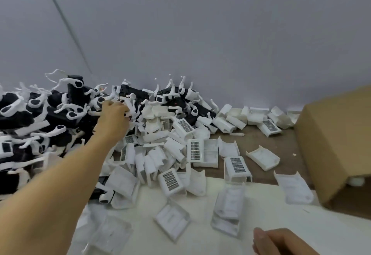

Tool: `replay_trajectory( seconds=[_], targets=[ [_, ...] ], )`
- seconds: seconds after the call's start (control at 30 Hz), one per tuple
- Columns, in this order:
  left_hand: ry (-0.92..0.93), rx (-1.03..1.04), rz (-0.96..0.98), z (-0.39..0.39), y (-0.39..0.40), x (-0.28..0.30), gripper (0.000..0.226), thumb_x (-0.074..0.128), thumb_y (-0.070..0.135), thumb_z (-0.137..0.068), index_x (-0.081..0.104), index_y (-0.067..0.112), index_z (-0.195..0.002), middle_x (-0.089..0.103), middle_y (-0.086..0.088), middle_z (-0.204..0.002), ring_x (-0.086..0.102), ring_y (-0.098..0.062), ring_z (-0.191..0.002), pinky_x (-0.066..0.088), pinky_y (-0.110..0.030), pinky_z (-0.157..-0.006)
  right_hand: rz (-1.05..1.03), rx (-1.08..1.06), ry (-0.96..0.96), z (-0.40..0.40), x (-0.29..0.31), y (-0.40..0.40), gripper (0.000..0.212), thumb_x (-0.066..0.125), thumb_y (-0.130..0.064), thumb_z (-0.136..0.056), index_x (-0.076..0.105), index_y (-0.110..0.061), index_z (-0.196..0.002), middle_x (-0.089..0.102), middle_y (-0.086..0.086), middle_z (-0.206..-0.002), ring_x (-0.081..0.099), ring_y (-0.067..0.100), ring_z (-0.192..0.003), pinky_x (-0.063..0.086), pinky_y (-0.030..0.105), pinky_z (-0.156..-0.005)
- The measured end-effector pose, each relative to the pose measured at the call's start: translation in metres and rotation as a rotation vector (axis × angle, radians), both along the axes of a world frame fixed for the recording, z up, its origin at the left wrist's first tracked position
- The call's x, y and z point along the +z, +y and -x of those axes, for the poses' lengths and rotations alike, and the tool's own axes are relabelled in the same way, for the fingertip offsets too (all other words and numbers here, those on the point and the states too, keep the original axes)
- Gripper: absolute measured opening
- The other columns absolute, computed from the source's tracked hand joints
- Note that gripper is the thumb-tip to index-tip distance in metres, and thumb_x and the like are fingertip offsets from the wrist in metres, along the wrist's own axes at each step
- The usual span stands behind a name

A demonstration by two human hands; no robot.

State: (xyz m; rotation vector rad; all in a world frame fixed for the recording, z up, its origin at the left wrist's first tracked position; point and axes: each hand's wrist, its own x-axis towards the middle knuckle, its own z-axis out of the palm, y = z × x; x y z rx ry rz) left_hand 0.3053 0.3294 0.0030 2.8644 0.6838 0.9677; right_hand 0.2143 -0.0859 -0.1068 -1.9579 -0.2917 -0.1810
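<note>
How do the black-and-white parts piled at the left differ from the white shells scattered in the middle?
Colour: the black-and-white parts have dark bodies with white curved arms; the white shells are all white, some with a dark grid patch. Shape: the parts have prongs sticking up; the shells are boxy trays. Pose: the parts are heaped high, where the left hand reaches; the shells lie lower and looser. Both look plastic.

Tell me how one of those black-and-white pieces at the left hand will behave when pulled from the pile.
Likely to snag: thin white arms stick out and interlock across the pile at the left hand. Those arms look slender, so probably breakable if yanked. Looks rigid plastic, probably light.
</note>
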Motion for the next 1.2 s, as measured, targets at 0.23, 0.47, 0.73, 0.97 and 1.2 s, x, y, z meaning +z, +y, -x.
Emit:
replay_trajectory(
  seconds=[0.23,0.47,0.73,0.97,1.2],
  targets=[
    [-0.519,-0.391,0.448,0.077,-0.145,0.046,0.032,0.081,0.007,-0.082,0.051,0.011,-0.074,0.057,-0.007,-0.084,0.057,-0.003,-0.069,0.046,-0.007,-0.065,-0.229,-0.164,0.136,0.021,0.027,0.004,0.04,0.077,-0.017,-0.085,0.065,-0.014,-0.047,0.067,-0.001,-0.052,0.064,0.008,-0.054,0.052,0.03,-0.06],
    [-0.265,-0.733,0.581,0.173,-0.301,0.016,0.033,0.085,0.004,-0.077,0.053,0.009,-0.073,0.055,-0.003,-0.082,0.057,-0.013,-0.075,0.056,-0.02,-0.065,-0.611,0.017,0.492,0.048,0.07,-0.013,0.073,0.039,-0.072,-0.076,0.074,-0.01,-0.095,0.078,0.01,-0.079,0.075,0.027,-0.074,0.054,0.038,-0.072],
    [-0.075,-0.975,0.941,0.225,-0.334,-0.04,0.021,0.065,0.034,-0.084,0.082,0.028,-0.097,0.075,0.014,-0.112,0.058,-0.009,-0.128,0.047,-0.018,-0.1,-0.957,0.146,0.663,0.075,0.065,-0.076,0.02,0.075,-0.021,-0.077,0.081,-0.015,-0.096,0.078,0.013,-0.093,0.076,0.032,-0.078,0.061,0.04,-0.064],
    [-0.023,-0.641,1.946,0.205,-0.354,-0.038,0.062,0.079,0.057,-0.06,0.082,0.008,-0.097,0.077,-0.016,-0.104,0.076,-0.027,-0.096,0.06,-0.033,-0.075,-0.161,0.325,-0.039,0.108,0.05,-0.073,0.082,0.081,-0.002,-0.078,0.042,-0.046,-0.134,0.052,-0.038,-0.135,0.046,-0.019,-0.125,0.039,0.006,-0.102],
    [-0.314,-0.689,1.948,0.198,-0.354,-0.049,0.044,0.085,0.041,-0.073,0.079,0.008,-0.101,0.074,-0.019,-0.114,0.074,-0.033,-0.101,0.062,-0.035,-0.073,0.015,0.149,-0.114,0.102,0.039,-0.07,0.089,0.081,-0.058,-0.067,0.031,-0.05,-0.141,0.048,-0.04,-0.126,0.046,-0.016,-0.123,0.036,0.0,-0.093]
  ],
)
